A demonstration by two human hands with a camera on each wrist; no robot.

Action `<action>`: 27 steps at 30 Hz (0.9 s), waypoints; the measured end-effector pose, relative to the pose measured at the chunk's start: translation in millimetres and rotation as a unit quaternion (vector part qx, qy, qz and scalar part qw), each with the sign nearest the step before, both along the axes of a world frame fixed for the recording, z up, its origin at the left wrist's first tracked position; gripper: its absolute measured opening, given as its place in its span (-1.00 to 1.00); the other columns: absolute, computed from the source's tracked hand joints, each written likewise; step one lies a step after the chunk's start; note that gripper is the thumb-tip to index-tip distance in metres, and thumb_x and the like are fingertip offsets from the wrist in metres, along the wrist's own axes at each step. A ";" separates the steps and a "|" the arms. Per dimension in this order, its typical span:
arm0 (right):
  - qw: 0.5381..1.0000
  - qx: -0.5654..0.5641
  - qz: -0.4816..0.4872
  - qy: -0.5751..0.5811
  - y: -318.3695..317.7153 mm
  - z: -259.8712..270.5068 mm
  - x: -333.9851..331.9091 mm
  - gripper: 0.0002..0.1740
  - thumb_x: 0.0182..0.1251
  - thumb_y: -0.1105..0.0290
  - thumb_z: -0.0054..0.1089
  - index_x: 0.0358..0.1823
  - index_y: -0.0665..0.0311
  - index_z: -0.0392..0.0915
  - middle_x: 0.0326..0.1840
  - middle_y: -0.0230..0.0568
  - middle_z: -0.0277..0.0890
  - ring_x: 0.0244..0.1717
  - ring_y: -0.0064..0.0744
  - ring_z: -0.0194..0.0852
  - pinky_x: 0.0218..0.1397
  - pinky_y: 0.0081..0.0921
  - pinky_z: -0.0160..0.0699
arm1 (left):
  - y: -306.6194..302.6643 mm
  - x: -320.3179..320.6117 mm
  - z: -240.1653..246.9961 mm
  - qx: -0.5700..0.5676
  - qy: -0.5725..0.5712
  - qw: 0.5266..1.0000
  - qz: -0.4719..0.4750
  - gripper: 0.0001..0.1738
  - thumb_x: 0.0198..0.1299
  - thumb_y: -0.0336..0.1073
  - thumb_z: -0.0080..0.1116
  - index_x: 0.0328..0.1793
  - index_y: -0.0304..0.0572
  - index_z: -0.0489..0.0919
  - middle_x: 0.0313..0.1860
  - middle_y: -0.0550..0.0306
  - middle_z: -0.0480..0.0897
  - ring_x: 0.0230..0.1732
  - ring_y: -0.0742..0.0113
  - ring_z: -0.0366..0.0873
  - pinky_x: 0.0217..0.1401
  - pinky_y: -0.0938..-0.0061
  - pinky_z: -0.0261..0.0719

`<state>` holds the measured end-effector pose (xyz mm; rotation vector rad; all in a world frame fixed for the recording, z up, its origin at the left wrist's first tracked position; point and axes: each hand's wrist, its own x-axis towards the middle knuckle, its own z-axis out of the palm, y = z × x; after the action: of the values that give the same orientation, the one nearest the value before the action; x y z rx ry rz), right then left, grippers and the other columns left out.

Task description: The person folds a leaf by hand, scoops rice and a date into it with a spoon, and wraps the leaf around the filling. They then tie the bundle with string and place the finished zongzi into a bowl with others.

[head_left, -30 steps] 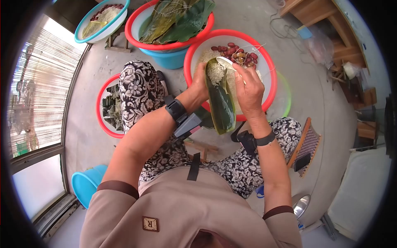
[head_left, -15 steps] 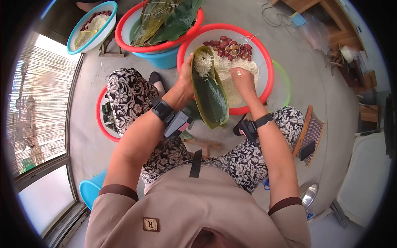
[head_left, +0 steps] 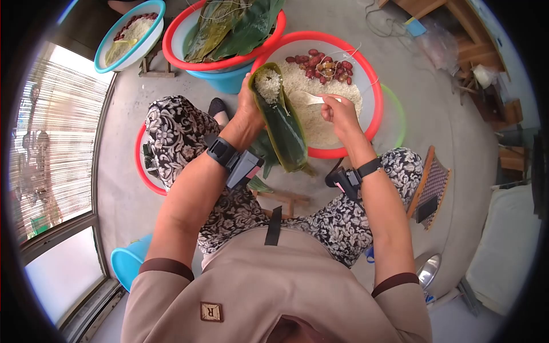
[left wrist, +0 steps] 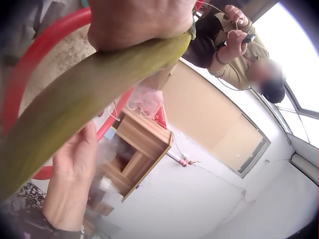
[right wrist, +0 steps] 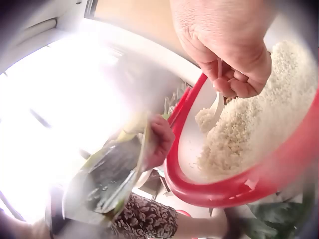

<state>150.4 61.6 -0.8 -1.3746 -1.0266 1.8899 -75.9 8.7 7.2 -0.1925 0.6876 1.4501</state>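
Observation:
My left hand (head_left: 247, 110) grips a long green leaf (head_left: 289, 140) folded into a trough, with a clump of white rice (head_left: 267, 84) in its upper end. In the left wrist view, the leaf's underside (left wrist: 89, 94) stretches below that hand. My right hand (head_left: 343, 116) pinches a white spoon (head_left: 313, 99) by its handle, over the rice in a red-rimmed basin (head_left: 374, 114). The right wrist view shows the spoon's bowl (right wrist: 217, 108) down at the rice, with grains on it. Red dates (head_left: 320, 66) lie at the basin's far side.
A second red-rimmed basin (head_left: 167, 43) with large leaves stands at the far left, beside a blue-rimmed basin (head_left: 98, 57) of rice and dates. Another red basin (head_left: 139, 166) is partly behind the left knee. Another person (left wrist: 239, 55) holds string in the left wrist view.
The spoon has gone from the leaf's upper end down to the basin's rice with my right hand. My left hand and the leaf have shifted left, away from the basin's middle.

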 end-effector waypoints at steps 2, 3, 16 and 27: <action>0.999 0.039 -0.020 0.004 -1.3 23.1 -0.1 -0.75 0.36 0.42 0.09 -0.04 0.39 0.63 -0.52 -0.40 0.44 -0.62 -0.66 0.34 -0.54 -0.68 0.32 | 2.3 2.3 -5.2 0.006 -0.017 1.000 0.012 -0.55 0.37 0.08 -0.13 -0.11 -0.12 0.58 -0.32 0.02 0.65 -0.33 0.09 0.60 -0.25 0.17 0.64; 0.996 0.076 -0.041 0.011 -2.4 35.6 -1.2 -0.74 0.37 0.42 0.10 -0.04 0.41 0.62 -0.52 -0.41 0.43 -0.61 -0.66 0.33 -0.53 -0.68 0.32 | 2.8 4.7 -7.7 -0.002 0.008 1.000 0.002 -0.44 0.41 0.16 -0.27 0.00 -0.16 0.54 -0.21 0.00 0.63 -0.25 0.06 0.59 -0.17 0.12 0.61; 0.770 0.603 0.008 -0.210 -31.5 102.3 -33.9 -0.82 0.31 0.51 0.17 -0.09 0.32 0.63 -0.31 -0.10 0.57 -0.33 -0.21 0.58 -0.25 -0.40 0.53 | 0.4 40.9 25.8 -0.022 -0.024 0.999 -0.041 -0.41 0.46 0.18 -0.34 0.07 -0.12 0.54 -0.13 0.06 0.67 -0.17 0.11 0.63 -0.07 0.14 0.63; 0.947 0.313 -0.031 -0.063 -22.6 90.2 -25.3 -0.80 0.41 0.39 0.13 -0.09 0.31 0.67 -0.57 -0.46 0.43 -0.59 -0.77 0.31 -0.52 -0.72 0.30 | 4.4 41.6 18.5 -0.028 0.028 0.996 -0.084 -0.26 0.43 0.32 -0.53 0.16 -0.07 0.50 -0.06 0.01 0.62 -0.13 0.05 0.54 -0.04 0.05 0.53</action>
<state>125.1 39.0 89.5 -1.1312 -1.4668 1.2679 -34.3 13.1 25.7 -0.1343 0.7737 1.2803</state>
